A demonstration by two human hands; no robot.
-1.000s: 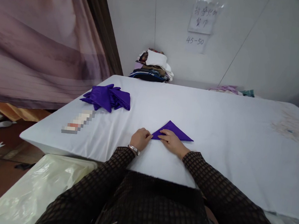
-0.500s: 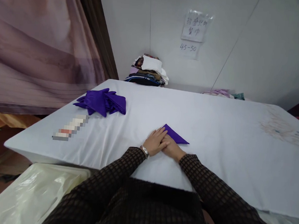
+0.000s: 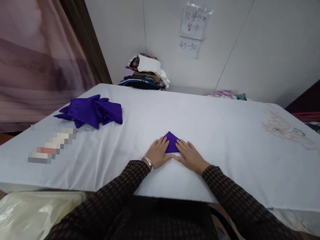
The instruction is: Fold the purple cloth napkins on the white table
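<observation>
I log left hand [image 3: 157,153] and right hand [image 3: 193,158] newly parted, fingers outstretched, grasping nothing, resting on small folded purple cloth [image 3: 171,145] near white-draped table [image 3: 228,167]'s front edge. Middle now bared; presumably crease-smoothing. Crumpled purple cloth pile [image 3: 86,110]: left edge.

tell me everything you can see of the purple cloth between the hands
The purple cloth looks smooth and thin, folded into a small flat shape with a point facing away from the person. It lies on the white tablecloth. The left hand covers its left side and the right hand's fingertips rest on its right.
</observation>
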